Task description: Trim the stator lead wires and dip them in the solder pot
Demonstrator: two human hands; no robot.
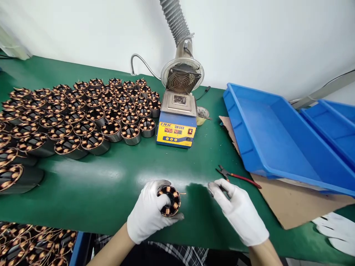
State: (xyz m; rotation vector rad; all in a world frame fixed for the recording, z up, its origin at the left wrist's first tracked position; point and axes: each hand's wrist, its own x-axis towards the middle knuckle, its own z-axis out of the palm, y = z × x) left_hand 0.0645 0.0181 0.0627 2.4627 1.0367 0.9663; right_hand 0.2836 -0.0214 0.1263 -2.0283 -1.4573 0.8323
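Observation:
My left hand [151, 210], in a white glove, grips a wound motor stator [168, 211] above the front of the green bench. The thumb reaches into the stator's central hole, and the other fingers wrap its outside. Copper coils ring the opening, and a short copper wire end sticks out to the right. My right hand [235, 207], also gloved, is held apart to the right of the stator, its fingertips drawn together in a pinch. Whether anything small lies between them is hidden. Just beyond it, red-handled cutting pliers [241, 178] lie on the bench.
Many similar stators [95, 142] stand in rows at the left. A CM 550 solder pot [177, 131] sits mid-bench under an exhaust hood [181, 75]. Right are a blue tray [266, 122], cardboard [283, 207] and spare gloves [337, 232]. A bin of wired stators [36, 245] is lower left.

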